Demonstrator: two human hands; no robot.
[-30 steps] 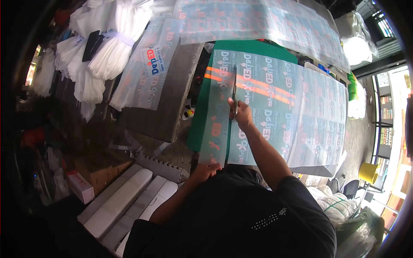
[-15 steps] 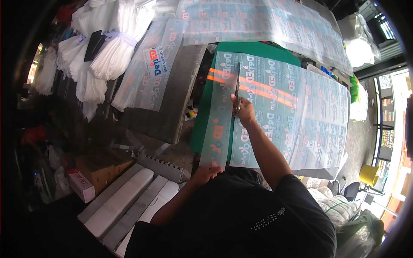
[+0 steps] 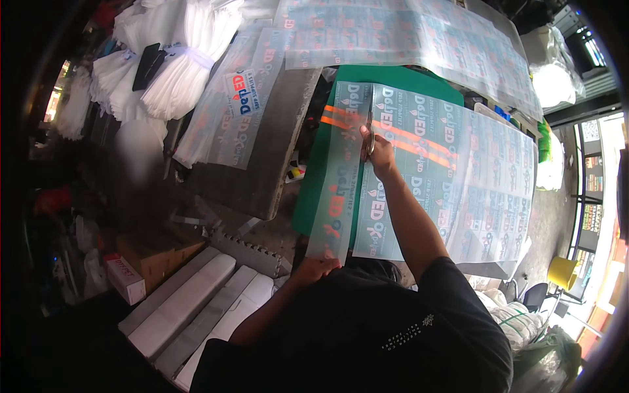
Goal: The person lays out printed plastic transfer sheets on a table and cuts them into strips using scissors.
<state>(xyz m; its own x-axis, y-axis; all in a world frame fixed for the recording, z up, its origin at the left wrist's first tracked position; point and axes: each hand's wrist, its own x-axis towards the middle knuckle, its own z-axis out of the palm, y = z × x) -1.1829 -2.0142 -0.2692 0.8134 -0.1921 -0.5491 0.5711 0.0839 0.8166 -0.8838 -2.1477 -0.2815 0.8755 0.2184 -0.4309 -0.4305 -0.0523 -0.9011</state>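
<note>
A translucent sheet (image 3: 495, 180) printed with rows of lettering lies across a green mat (image 3: 432, 81). My right hand (image 3: 381, 156) is closed around the handles of a pair of scissors (image 3: 371, 124), whose blades point away from me along the sheet. Left of the scissors runs a long strip (image 3: 335, 196), separated from the sheet by a gap on the near side. My left hand (image 3: 319, 269) pinches the near end of this strip close to my body. Two orange bands (image 3: 413, 145) show through the sheet.
More printed sheets (image 3: 393, 36) lie at the back. White bundles (image 3: 177, 85) and a black phone-like object (image 3: 150, 67) are at upper left. A dark tabletop (image 3: 272, 157) stands left of the mat. White boxes (image 3: 196, 278) sit lower left; a yellow chair (image 3: 561, 270) is at right.
My right hand and the scissors have moved a little farther away from me along the sheet. The left hand still pinches the strip's near end. The view has shifted slightly.
</note>
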